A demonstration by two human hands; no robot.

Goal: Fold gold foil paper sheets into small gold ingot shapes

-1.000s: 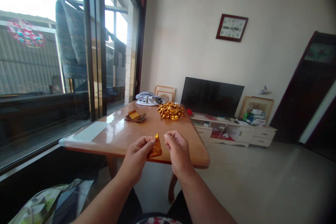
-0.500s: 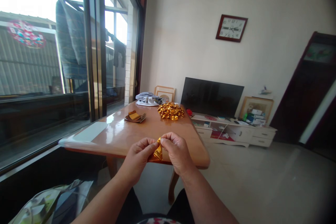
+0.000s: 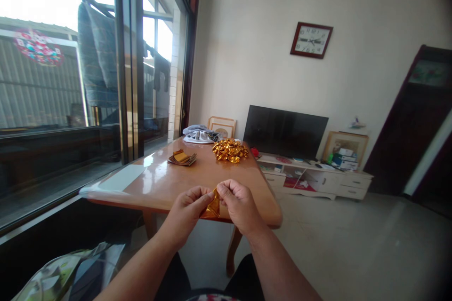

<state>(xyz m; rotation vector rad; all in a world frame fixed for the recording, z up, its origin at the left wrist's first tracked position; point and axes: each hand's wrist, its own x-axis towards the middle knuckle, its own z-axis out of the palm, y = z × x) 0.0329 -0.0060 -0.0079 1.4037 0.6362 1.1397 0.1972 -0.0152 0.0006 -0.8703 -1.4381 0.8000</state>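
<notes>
Between my hands is a piece of shiny gold foil paper [image 3: 213, 208], partly folded, held over the near edge of the wooden table [image 3: 169, 183]. My left hand [image 3: 192, 204] pinches its upper left side between thumb and fingers. On the other side, my right hand [image 3: 237, 202] pinches the top right corner. Farther back on the table lies a heap of folded gold foil pieces [image 3: 230, 150]. To the left of that heap sits a stack of flat gold and brown paper sheets [image 3: 181, 157].
Folded cloths [image 3: 199, 133] lie at the table's far end. A white sheet [image 3: 122, 178] covers the left corner by the window. Beyond stand a television [image 3: 285, 132] and a low white cabinet [image 3: 323, 181]. Bags [image 3: 70, 273] are at lower left.
The gold foil paper has turned slightly and shows a wider lower part between my fingers. Both hands keep their pinch, almost in the same place.
</notes>
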